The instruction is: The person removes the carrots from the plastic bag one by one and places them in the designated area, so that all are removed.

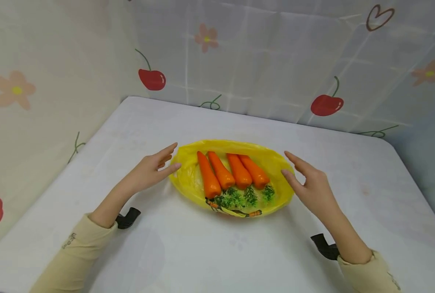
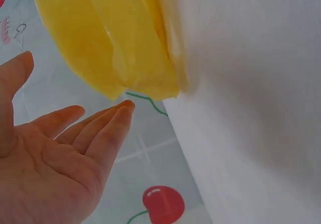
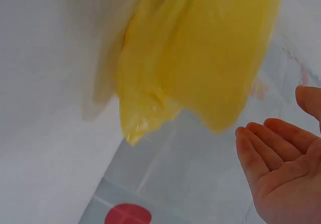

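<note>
A yellow plastic bag (image 1: 188, 188) lies on the table with its mouth spread wide into an oval. Inside it several orange carrots (image 1: 222, 173) lie side by side, their green leafy tops (image 1: 235, 199) toward the near rim. My left hand (image 1: 152, 171) is at the bag's left end, fingers extended and thumb tip overlapping the rim in the head view. At the right end, my right hand (image 1: 312, 185) has its fingers stretched toward the rim. Both wrist views show an empty palm beside the yellow bag (image 2: 145, 43), with the fingertips close to its edge.
The white table (image 1: 202, 252) has a back edge against a hanging cloth (image 1: 261, 61) printed with cherries and flowers. Another printed cloth (image 1: 49, 53) hangs along the left side. A black strap piece (image 1: 128, 218) sits at the left wrist, and a similar black piece (image 1: 325, 246) at the right.
</note>
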`<act>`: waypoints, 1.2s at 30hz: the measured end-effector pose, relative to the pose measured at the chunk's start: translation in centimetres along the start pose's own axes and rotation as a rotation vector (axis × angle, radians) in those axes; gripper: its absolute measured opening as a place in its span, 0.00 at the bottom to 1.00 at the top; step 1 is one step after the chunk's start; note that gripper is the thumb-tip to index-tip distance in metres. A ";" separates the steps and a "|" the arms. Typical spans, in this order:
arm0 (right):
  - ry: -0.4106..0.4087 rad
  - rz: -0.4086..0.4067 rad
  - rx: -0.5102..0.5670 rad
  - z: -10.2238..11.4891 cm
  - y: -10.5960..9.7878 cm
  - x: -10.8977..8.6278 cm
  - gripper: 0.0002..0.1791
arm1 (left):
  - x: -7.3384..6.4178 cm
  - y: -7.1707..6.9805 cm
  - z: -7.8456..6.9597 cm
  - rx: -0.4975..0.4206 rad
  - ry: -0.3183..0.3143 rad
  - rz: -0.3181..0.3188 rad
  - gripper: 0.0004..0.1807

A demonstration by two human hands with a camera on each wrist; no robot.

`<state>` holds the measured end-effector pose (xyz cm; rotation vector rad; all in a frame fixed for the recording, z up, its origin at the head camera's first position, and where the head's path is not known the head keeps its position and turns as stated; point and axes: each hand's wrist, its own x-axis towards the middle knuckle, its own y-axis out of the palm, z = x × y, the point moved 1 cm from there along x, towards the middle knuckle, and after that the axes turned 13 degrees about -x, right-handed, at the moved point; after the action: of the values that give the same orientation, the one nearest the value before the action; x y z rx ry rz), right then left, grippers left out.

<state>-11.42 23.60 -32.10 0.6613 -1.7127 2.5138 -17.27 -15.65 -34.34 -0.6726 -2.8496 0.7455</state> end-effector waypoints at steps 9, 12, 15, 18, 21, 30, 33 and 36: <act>-0.040 0.080 0.094 1.0 3.6 1.2 0.26 | 0.3 1.0 0.7 -0.115 0.051 0.033 0.35; -0.040 0.091 0.100 0.9 4.1 1.2 0.26 | 0.5 1.1 1.1 -0.109 0.047 0.030 0.34; -0.036 0.106 0.101 0.7 4.4 1.3 0.27 | 0.6 1.2 1.3 -0.091 0.039 0.026 0.34; -0.034 0.119 0.099 0.6 4.6 1.4 0.28 | 0.6 1.3 1.4 -0.070 0.020 0.023 0.33; -0.036 0.133 0.097 0.5 4.8 1.5 0.28 | 0.7 1.2 1.5 -0.063 -0.002 0.021 0.32; -0.026 0.252 0.087 0.6 5.3 1.8 0.31 | 0.6 1.0 1.6 -0.132 -0.021 0.027 0.30; -0.022 0.272 0.066 0.6 5.4 1.9 0.32 | 0.7 0.9 1.7 -0.164 -0.015 0.040 0.29; -0.021 0.284 0.051 0.6 5.5 1.9 0.32 | 0.7 0.9 1.9 -0.185 -0.011 0.049 0.28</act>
<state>-14.40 20.53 -36.04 0.4779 -1.8752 2.7516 -18.01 -15.48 -36.46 -0.7671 -2.9468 0.4965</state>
